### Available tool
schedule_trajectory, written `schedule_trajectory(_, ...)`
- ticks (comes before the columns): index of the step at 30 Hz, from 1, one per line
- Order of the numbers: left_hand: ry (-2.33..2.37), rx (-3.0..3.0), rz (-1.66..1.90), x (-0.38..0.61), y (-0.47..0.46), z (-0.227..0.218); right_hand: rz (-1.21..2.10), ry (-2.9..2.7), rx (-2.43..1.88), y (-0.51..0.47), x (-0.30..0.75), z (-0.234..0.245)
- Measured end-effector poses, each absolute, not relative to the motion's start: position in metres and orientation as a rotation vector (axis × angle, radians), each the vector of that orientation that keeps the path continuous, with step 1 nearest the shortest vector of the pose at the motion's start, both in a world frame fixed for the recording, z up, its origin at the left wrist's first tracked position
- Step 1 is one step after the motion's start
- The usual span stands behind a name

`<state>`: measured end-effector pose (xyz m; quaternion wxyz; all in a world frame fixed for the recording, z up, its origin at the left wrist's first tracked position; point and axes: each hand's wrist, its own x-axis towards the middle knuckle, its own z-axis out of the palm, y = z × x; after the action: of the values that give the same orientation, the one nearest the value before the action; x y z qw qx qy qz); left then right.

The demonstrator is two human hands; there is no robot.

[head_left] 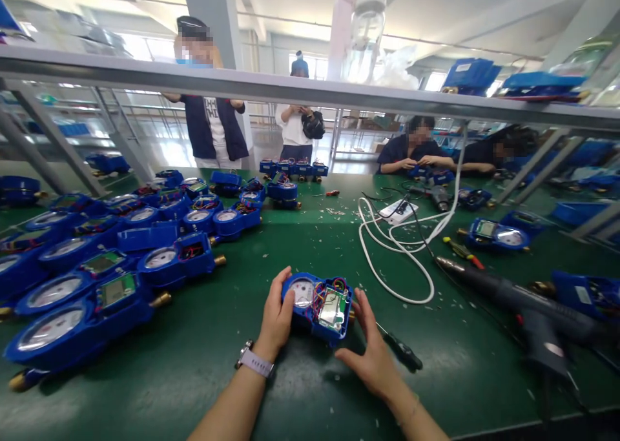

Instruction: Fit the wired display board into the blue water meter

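Note:
A blue water meter (318, 305) with a round dial, coloured wires and a small circuit board lies on the green bench (300, 241) in front of me. My left hand (276, 315) grips its left side, fingers curled on the casing; a watch sits on that wrist. My right hand (371, 347) rests at the meter's right edge, fingers spread and touching the casing. A black screwdriver (400, 350) lies just right of my right hand.
Several blue meters (97, 279) crowd the left of the bench. A white cable (402, 247) and power strip (398, 210) lie mid-bench, a black heat gun (523, 305) at right. Other people stand and sit beyond the far edge. A metal rail (310, 92) crosses overhead.

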<state>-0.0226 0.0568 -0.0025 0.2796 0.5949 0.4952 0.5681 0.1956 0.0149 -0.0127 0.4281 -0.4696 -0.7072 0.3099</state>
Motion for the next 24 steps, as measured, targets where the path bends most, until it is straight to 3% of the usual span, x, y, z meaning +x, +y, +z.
schedule_trajectory(4,1.358,1.588,1.395,-0.028,0.060,0.001,0.874,-1.649,-1.291,0.018,0.182,-0.010)
schedule_trajectory(12,1.394,1.611,1.187,-0.043,0.058,0.014,1.048,-1.700,-1.136,0.050,0.220,-0.002)
schedule_trajectory(18,0.968,1.315,1.017,-0.029,0.052,0.012,0.760,-1.516,-1.296,0.017,0.215,-0.012)
schedule_trajectory(24,0.846,1.222,0.983,-0.026,0.050,0.010,0.286,-1.942,-1.111,0.010,0.203,0.034)
